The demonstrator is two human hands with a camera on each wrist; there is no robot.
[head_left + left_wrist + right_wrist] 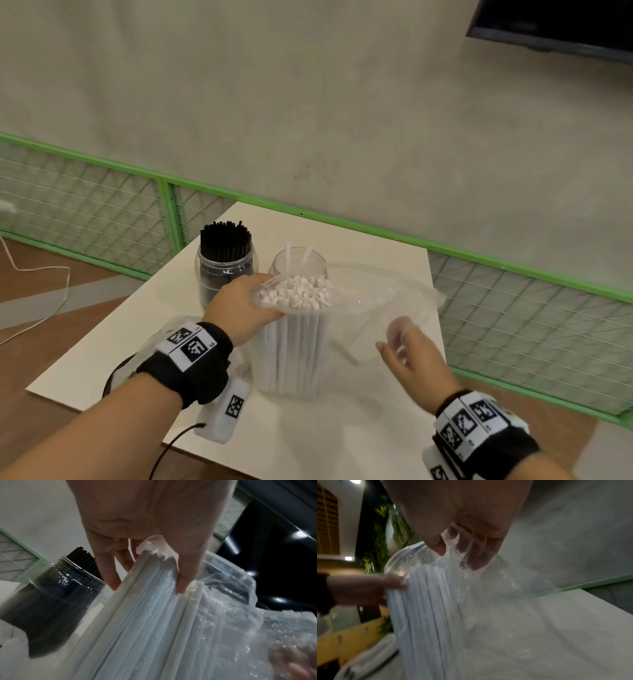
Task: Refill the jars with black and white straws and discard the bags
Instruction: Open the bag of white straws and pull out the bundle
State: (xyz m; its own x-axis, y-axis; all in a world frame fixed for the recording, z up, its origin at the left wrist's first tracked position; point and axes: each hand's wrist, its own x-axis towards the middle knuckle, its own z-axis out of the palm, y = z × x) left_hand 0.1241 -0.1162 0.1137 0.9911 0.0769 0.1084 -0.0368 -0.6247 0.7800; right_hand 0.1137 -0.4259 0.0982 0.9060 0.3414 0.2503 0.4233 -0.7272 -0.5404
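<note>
A bundle of white straws (294,342) stands upright on the white table (376,428), inside a clear plastic bag (376,294). My left hand (253,294) grips the top of the bundle, fingers curled round the straws (145,615). My right hand (397,342) pinches the bag's loose plastic (453,574) to the right of the bundle, holding its mouth wide. Behind stand a clear jar (298,263) holding two white straws and a jar packed with black straws (224,263), also seen at the left of the left wrist view (56,601).
A green-framed mesh fence (513,329) runs behind and to the right of the table, close to its far edge. A white cable (51,291) lies on the wooden floor at the left. A dark screen (555,24) hangs on the wall.
</note>
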